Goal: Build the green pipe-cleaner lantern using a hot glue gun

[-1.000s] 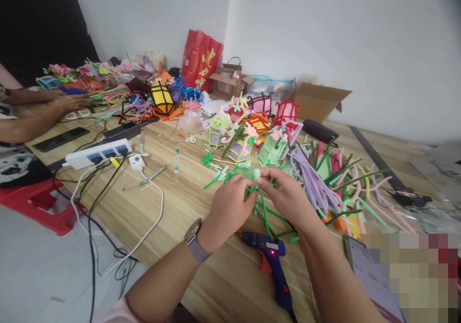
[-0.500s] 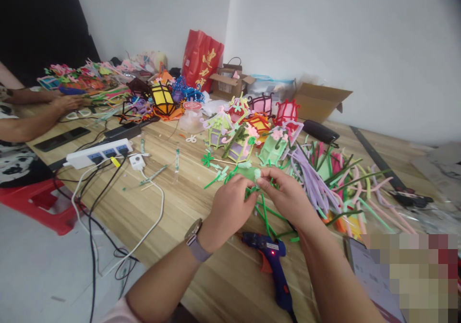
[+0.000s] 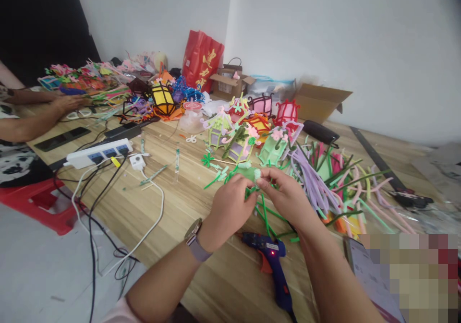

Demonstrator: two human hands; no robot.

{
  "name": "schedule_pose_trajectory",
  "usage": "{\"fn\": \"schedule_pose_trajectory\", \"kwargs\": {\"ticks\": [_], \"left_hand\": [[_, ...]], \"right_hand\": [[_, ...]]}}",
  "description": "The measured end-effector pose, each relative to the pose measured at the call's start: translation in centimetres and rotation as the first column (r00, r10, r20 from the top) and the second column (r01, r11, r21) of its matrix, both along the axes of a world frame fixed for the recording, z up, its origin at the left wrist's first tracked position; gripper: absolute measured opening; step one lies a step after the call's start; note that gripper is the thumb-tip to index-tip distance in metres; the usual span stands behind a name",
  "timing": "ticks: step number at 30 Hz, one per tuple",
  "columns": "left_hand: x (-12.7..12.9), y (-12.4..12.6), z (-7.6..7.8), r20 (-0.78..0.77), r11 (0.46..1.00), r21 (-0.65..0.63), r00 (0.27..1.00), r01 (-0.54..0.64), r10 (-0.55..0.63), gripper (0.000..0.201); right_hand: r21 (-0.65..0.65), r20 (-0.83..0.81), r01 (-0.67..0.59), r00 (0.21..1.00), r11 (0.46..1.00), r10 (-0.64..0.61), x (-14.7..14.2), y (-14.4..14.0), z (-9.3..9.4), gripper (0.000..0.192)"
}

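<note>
Wood-grain table, pale wall | frame centre: our right fingers pinch pale-green fuzzy piece | our left fingers curled, tips hidden, grip we can't tell | lower right pixelated

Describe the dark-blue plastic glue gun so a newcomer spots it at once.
On the wood-grain tabletop, find the bare left hand and right hand close together. Just below them, between the forearms, lies the dark-blue plastic glue gun. Its orange trigger and glowing red light distinguish it from the thin green fuzzy stems beside it.
</note>
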State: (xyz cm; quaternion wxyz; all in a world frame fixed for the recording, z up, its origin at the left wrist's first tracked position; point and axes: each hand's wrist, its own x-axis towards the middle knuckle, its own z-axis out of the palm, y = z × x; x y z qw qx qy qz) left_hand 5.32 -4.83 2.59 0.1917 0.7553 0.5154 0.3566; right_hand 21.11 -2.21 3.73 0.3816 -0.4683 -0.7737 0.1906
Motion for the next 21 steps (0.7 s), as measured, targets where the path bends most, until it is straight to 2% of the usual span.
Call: {"fn": "schedule_pose_trajectory", "kwargs": {"ticks": [21], "left_hand": [[0.06,0.07,-0.06,-0.053,1.0,0.016,0.999,-0.007,0.008,0.008]], "right_hand": [[0.022,0.019,-0.013,1.0,1.0,0.013,0.07,0.03,0.02,0.012]]}}
